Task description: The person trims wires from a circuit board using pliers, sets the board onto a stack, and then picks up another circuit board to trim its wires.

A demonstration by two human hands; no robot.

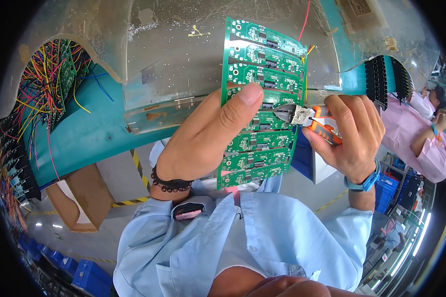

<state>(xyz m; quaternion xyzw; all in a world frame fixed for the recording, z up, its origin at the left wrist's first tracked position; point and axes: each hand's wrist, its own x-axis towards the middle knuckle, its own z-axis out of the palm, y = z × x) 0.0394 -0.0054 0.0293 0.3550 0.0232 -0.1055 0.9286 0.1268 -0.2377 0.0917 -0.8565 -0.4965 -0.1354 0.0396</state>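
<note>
The left hand point(208, 129) holds the circuit board point(262, 142) between thumb and hidden fingers, its long axis running away from the body. Rightward, the cutters point(302, 116) point left across its right edge, handles gripped in the right hand point(356, 131); whether the tips touch, I cannot tell.

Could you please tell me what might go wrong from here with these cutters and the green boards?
The left hand grips the circuit board panel with its thumb near the tip of the cutters, so a slip might nip it. The cutters, held in the right hand, lie over small mounted parts, which could get scratched or knocked. The red wire by the panel's far edge might snag if the panel is turned.
</note>
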